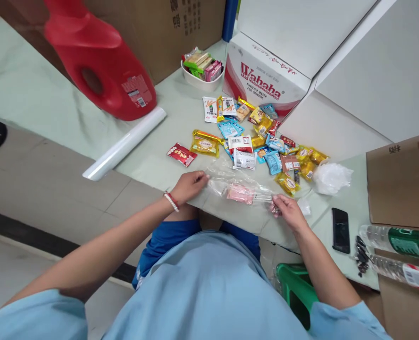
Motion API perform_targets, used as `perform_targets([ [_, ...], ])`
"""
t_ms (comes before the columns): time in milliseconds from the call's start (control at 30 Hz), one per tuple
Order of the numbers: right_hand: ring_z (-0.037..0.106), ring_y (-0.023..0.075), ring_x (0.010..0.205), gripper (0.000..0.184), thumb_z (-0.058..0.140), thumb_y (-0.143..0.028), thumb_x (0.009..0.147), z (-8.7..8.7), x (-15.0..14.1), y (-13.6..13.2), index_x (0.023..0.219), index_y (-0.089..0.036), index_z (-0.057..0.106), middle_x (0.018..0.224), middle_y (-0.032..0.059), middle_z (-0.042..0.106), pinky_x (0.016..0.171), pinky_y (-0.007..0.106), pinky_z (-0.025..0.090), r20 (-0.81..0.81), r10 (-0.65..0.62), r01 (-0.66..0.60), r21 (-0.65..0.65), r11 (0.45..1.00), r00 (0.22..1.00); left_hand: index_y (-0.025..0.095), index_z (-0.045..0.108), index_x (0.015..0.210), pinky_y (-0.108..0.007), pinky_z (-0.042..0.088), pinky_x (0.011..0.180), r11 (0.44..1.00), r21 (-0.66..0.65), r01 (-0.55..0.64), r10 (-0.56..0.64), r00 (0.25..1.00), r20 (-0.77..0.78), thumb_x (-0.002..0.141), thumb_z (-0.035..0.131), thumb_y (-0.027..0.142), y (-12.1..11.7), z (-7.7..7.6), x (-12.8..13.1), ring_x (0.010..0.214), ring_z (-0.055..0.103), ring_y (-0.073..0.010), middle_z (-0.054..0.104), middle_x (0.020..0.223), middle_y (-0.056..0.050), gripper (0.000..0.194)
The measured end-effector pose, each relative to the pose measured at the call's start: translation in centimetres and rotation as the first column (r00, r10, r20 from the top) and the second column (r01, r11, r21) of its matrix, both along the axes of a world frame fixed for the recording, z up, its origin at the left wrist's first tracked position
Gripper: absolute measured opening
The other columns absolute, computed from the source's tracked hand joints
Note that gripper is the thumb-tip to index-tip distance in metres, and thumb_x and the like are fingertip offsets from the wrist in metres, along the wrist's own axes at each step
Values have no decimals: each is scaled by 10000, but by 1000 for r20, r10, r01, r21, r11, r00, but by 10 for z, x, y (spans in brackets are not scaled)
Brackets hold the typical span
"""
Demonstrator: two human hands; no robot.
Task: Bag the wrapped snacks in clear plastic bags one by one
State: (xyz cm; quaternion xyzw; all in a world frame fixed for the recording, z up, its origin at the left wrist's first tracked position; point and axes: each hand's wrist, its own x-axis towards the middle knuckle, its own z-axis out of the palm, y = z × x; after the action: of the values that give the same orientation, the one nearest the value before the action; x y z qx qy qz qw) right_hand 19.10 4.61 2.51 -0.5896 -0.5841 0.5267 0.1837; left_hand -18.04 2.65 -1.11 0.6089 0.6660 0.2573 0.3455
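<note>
A clear plastic bag (218, 182) is stretched between my two hands over the table's front edge. My left hand (191, 185) pinches its left side, thumb against fingers. On the other side my right hand (288, 210) grips the bag's gathered right end. A pink packet (240, 193) shows in the middle of the bag. Just beyond lie many small wrapped snacks, among them a red packet (181, 154), a yellow packet (205, 144) and a white packet (245, 160). A bunched heap of thin clear plastic (331, 178) lies right of the snacks.
A red detergent jug (105, 61) and a white roll (124, 144) stand and lie at the left. Behind are a white bowl (202, 84) of snacks and a Wahaba carton (262, 80). To the right lie a black phone (340, 230) and plastic bottles (404, 242).
</note>
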Motion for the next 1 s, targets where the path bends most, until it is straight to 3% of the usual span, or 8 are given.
perform_targets([
  [133,471,145,469,508,539,-667,873,-10,5,22,625,-223,546,594,14,606,481,286,396,233,55,-47,-36,998,971,196,647,917,-412,529,875,900,149,-411,420,907,-37,881,525,341,7,12,5,933,662,-262,713,954,-85,193],
  [233,542,186,573,435,517,-576,914,-4,14,32,666,-226,589,619,25,620,582,306,430,468,139,-216,114,970,873,207,648,1003,-497,466,994,739,540,-404,530,842,-96,908,516,275,-21,27,18,1097,621,-291,692,1052,-111,177],
  [333,613,257,802,296,552,-489,931,10,12,47,892,-223,677,864,82,696,762,376,484,611,16,-345,426,836,792,273,682,1047,-480,439,987,764,640,81,144,946,-291,932,514,240,-51,39,47,1101,639,-256,718,1008,-61,205],
  [433,596,332,1068,323,562,-442,953,13,-13,69,1130,-200,681,1131,155,686,963,463,456,620,35,-466,549,694,784,304,659,1278,-439,423,934,755,446,481,-243,837,-491,980,451,231,-54,37,81,1177,616,-225,718,1231,-54,370],
  [600,639,313,950,463,733,-428,849,-5,-73,102,1215,-153,662,1040,152,715,840,389,474,665,185,-508,332,795,724,223,658,1274,-451,401,824,849,242,470,-261,771,-580,1034,400,248,-22,17,107,1047,596,-258,708,1242,-106,353],
  [733,624,203,735,215,671,-323,854,-4,-84,111,976,-155,726,810,43,704,691,289,431,527,359,-507,166,846,770,220,679,1193,-444,391,812,854,218,473,-259,748,-611,1044,399,244,-18,8,107,1031,585,-257,705,1216,-101,319],
  [867,628,208,824,301,516,-319,952,8,-70,84,1074,-200,764,899,38,732,764,308,466,378,542,-655,316,686,751,214,686,1187,-440,419,820,854,230,466,-245,752,-612,1039,414,225,-22,6,109,1029,607,-251,707,1240,-101,310],
  [1000,557,251,870,434,429,-276,1026,6,-57,40,1386,-226,666,913,93,695,795,361,468,539,586,-796,416,440,605,209,727,1108,-440,478,867,871,247,424,-253,820,-513,1017,457,213,-23,0,109,1041,650,-252,744,1181,-98,284],
])
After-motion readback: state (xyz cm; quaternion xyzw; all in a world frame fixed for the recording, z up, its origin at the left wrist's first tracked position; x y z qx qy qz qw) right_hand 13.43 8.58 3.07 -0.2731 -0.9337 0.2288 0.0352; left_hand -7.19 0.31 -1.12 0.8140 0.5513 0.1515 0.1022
